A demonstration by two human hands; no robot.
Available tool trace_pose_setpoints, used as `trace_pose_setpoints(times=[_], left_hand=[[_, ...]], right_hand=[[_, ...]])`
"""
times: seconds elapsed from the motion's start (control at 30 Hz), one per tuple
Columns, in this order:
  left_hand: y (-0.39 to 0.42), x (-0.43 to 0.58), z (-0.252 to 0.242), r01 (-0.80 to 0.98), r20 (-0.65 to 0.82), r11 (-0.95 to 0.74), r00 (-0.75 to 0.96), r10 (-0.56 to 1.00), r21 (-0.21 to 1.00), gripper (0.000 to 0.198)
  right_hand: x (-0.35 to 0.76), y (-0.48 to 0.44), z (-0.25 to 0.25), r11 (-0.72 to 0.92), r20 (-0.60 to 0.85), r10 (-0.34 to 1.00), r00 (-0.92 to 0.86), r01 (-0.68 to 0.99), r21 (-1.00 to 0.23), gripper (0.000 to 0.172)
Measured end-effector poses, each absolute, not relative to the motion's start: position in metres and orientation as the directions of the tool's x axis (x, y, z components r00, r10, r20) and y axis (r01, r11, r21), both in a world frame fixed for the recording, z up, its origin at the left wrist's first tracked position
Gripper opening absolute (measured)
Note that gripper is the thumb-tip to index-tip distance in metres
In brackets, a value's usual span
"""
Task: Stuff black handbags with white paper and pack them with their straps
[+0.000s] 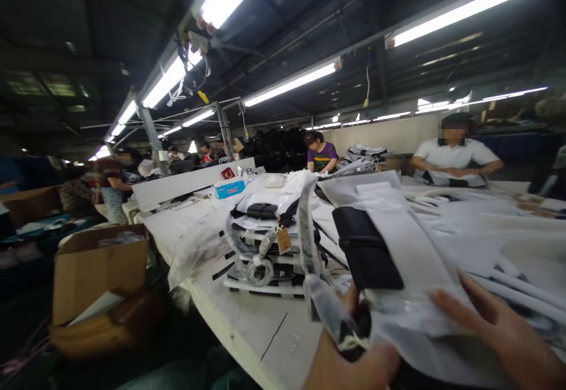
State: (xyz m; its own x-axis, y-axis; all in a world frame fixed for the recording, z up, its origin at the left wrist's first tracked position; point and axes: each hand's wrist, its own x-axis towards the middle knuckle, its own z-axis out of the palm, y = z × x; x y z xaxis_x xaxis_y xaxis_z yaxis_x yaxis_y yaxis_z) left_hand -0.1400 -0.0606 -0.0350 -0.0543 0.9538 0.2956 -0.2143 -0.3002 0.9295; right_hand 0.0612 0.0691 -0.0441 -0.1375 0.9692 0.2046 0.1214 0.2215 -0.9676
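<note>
A flat bag (407,243) in white wrapping, with a black strap panel across it, is held up tilted at the lower right. My left hand (354,357) is closed around its lower left corner, next to a film-wrapped handle (325,301) and a whitish tie. On the bag's right side rests my right hand (504,325), gripping near the edge; some of its fingers are blurred or hidden. Just left of the held bag is a stack of similar wrapped bags (265,278), with black parts, a coiled wrapped handle and a brown tag (283,240).
A white worktable (252,319) bears a blue box (230,189) and loose white wrapping. An open cardboard box (101,272) stands left of its edge. Across the table are a person in purple (322,155) and another in white (455,154).
</note>
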Motion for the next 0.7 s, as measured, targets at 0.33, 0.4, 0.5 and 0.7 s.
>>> trace_pose_setpoints(times=[0.33,0.4,0.5,0.7], left_hand=[[-0.025,-0.264,0.071,-0.251,0.262,-0.258,-0.016,0.965,0.933,0.069],[-0.023,-0.273,0.08,-0.251,0.243,-0.24,-0.019,0.97,0.938,0.067],[-0.02,-0.278,0.089,-0.33,0.23,-0.226,-0.029,0.973,0.916,0.069],[-0.02,-0.279,0.08,-0.397,0.368,-0.447,-0.263,0.892,0.801,0.063]], right_hand=[[-0.03,0.081,0.07,-0.383,-0.115,0.776,-0.62,-0.318,-0.867,0.052],[-0.039,0.082,0.074,-0.408,-0.128,0.765,-0.631,-0.321,-0.855,0.049],[-0.056,0.081,0.086,-0.417,-0.083,0.779,-0.621,-0.415,-0.808,0.041],[-0.115,0.097,0.115,-0.289,0.185,0.861,-0.473,-0.756,-0.588,0.037]])
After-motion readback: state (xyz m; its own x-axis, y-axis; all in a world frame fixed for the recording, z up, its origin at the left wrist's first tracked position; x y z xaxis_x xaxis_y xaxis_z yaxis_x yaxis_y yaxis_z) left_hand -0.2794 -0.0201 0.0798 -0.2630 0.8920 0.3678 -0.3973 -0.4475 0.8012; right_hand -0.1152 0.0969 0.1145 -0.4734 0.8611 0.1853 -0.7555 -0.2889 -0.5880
